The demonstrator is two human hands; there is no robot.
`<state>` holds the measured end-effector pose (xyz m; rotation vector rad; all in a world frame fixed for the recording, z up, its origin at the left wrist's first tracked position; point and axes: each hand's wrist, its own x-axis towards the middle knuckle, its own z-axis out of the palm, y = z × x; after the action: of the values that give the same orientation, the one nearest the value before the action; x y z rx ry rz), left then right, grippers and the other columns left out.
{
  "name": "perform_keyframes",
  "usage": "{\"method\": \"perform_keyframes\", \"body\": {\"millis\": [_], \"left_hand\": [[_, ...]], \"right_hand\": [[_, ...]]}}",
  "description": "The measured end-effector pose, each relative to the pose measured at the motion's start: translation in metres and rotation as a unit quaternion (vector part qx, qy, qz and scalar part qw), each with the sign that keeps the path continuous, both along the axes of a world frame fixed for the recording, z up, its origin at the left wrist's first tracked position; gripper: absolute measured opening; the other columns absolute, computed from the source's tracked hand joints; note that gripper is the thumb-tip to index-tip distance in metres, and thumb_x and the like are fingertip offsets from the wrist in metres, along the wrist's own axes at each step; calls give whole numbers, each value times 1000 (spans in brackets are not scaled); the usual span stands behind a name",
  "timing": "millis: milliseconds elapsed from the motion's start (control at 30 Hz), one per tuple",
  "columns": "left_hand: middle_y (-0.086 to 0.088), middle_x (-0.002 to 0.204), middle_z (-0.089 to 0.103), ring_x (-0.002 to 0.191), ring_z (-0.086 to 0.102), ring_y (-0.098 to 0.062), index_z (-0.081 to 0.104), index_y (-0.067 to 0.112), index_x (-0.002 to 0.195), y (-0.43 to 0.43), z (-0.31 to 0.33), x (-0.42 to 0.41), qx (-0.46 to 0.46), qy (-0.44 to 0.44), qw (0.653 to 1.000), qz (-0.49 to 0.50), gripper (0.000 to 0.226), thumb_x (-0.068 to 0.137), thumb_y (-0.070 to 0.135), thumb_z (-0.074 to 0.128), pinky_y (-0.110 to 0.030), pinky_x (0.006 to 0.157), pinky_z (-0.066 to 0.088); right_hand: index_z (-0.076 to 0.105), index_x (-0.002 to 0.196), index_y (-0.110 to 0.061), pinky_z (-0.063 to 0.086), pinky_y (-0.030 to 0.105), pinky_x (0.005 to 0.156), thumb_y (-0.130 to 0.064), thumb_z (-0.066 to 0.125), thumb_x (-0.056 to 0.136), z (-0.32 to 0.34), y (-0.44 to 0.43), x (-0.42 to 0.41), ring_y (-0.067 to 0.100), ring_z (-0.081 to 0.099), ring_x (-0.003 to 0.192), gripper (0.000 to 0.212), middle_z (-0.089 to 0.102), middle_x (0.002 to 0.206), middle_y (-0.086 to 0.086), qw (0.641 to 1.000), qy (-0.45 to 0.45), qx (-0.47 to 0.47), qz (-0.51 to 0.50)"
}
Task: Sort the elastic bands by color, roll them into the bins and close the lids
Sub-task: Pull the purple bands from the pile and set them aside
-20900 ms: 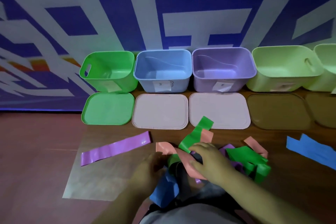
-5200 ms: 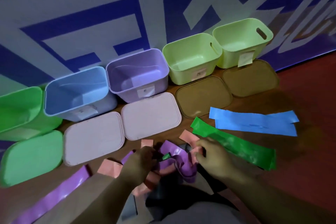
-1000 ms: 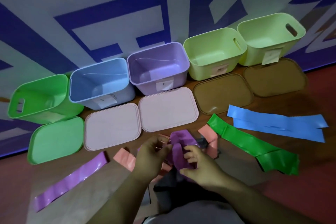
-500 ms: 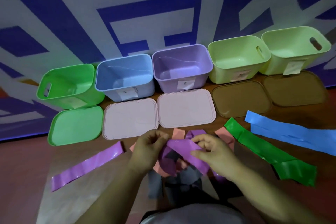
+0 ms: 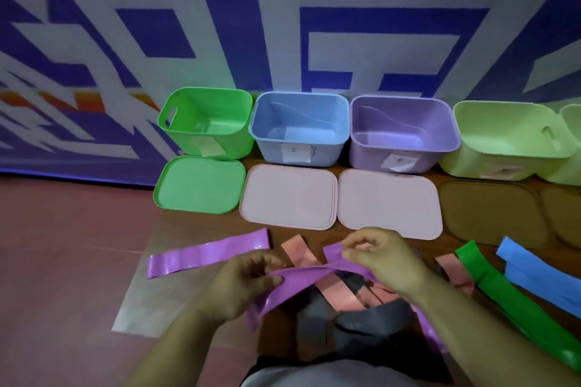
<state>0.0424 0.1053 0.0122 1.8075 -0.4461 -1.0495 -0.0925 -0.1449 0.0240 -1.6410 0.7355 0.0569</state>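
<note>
Together each hand pinches the purple band.

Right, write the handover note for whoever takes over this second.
Left hand and right hand: both pinch one purple band, lifted over the pile.
Laid flat: second purple band at left; green band and blue bands at right.
Pink bands and grey bands lie unsorted in the pile.
Done: part of the sorting. Left: finish it, roll into the bins, which look empty, then close the lids, all off.
</note>
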Motion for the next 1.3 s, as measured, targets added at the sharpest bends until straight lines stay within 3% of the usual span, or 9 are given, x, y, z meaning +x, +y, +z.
{"method": "perform_keyframes", "body": {"millis": [100, 200, 333, 400, 533, 633, 767, 1133, 1300], "left_hand": [[-5, 76, 72, 64, 63, -9, 69, 11, 95, 31, -2, 19, 29, -47, 998, 1, 8, 88, 11, 72, -28, 65, 53], [1, 75, 72, 63, 62, -5, 69, 18, 93, 57, -7, 40, 75, -88, 993, 29, 6, 89, 15, 72, -28, 64, 55], [5, 49, 65, 38, 53, -7, 61, 21, 99, 78, -10, 70, 149, -126, 980, 40, 5, 95, 18, 63, -22, 44, 44], [4, 54, 67, 37, 58, -11, 59, 23, 103, 87, -12, 87, 179, -150, 972, 28, 8, 96, 22, 62, -28, 39, 45], [5, 92, 68, 55, 65, -17, 61, 28, 110, 96, -25, 119, 226, -170, 959, 26, 18, 92, 27, 63, -29, 38, 49], [10, 100, 66, 79, 63, -13, 59, 32, 118, 93, -42, 137, 258, -215, 942, -20, 30, 89, 29, 65, -24, 61, 50], [8, 112, 65, 100, 60, -20, 59, 33, 120, 80, -65, 145, 261, -282, 920, -72, 45, 77, 36, 71, -32, 82, 49], [4, 119, 63, 108, 57, -20, 63, 28, 121, 13, -65, 88, 167, -318, 924, -135, 44, 79, 38, 67, -33, 93, 46], [7, 124, 59, 115, 52, -15, 54, 30, 133, -16, -63, 51, 134, -295, 922, -210, 52, 83, 40, 65, -27, 97, 42]], "right_hand": [[76, 84, -17, 52, 33, 76, -2, 75, 80, -3, 21, 28, 16, 68, 77, 15, 77, 87, 9, 997, 28, 72, 17], [74, 97, -13, 51, 25, 65, -5, 73, 83, -7, 41, 60, 16, 65, 75, 15, 75, 90, 9, 983, 83, 161, 29], [69, 104, -4, 56, 21, 69, 1, 67, 87, -15, 69, 103, 17, 61, 79, 18, 68, 89, 12, 947, 72, 312, -23], [68, 105, -4, 55, 20, 69, -1, 68, 87, -25, 80, 121, 13, 59, 75, 19, 66, 85, 9, 944, 71, 322, -18], [70, 106, -11, 52, 22, 62, -6, 71, 86, -48, 99, 151, 9, 63, 65, 21, 72, 83, 6, 973, 131, 189, 9], [66, 110, -14, 54, 28, 60, -13, 68, 84, -69, 100, 164, 14, 66, 61, 27, 73, 85, 5, 985, 169, 43, 12], [51, 127, -24, 52, 31, 73, -27, 71, 79, -72, 85, 159, 19, 68, 84, 52, 73, 87, -2, 969, 200, -135, 57], [58, 101, -45, 55, 29, 83, -20, 76, 77, -60, 36, 51, 1, 66, 87, 39, 66, 95, -16, 970, 162, -178, 44], [64, 105, -34, 55, 27, 83, -16, 74, 78, -57, 24, 2, 1, 66, 86, 35, 71, 96, -12, 962, 173, -212, 16]]}}
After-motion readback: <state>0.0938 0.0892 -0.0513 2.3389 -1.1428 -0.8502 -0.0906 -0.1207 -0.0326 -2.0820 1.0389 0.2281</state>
